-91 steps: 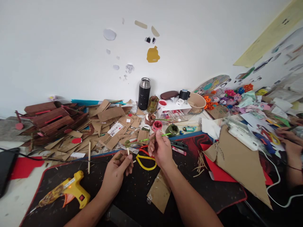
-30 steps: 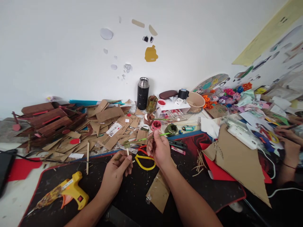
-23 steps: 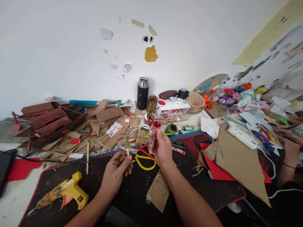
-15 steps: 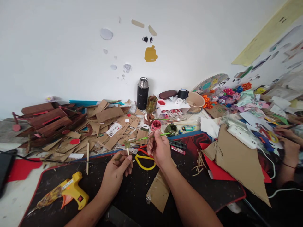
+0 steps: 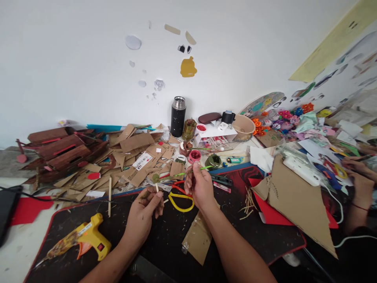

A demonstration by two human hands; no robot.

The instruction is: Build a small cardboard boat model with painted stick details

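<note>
My left hand (image 5: 145, 210) pinches a short pale stick (image 5: 157, 188) that carries a small round olive-green painted piece (image 5: 155, 178) at its top. In my right hand (image 5: 200, 184) is a thin bright-green paintbrush (image 5: 206, 168), its tip end pointing left toward the green piece. Whether the tip touches the piece I cannot tell. Just beyond the hands stand open paint jars: a pink one (image 5: 194, 156), a dark green one (image 5: 213, 160) and a brown one (image 5: 185, 147). Scissors with yellow and red handles (image 5: 180, 208) lie between my hands. Smears of paint mark my fingers.
A yellow glue gun (image 5: 91, 237) lies at the left. Cardboard scraps (image 5: 141, 157) and a brown cardboard model (image 5: 64, 149) cover the back left. A black thermos (image 5: 178, 118) stands by the wall. At right are a large cardboard piece (image 5: 297, 204) and another person's hand (image 5: 361, 184).
My left hand has turned the stick a little, so the green piece now shows its round face. My right hand and the brush have barely moved.
</note>
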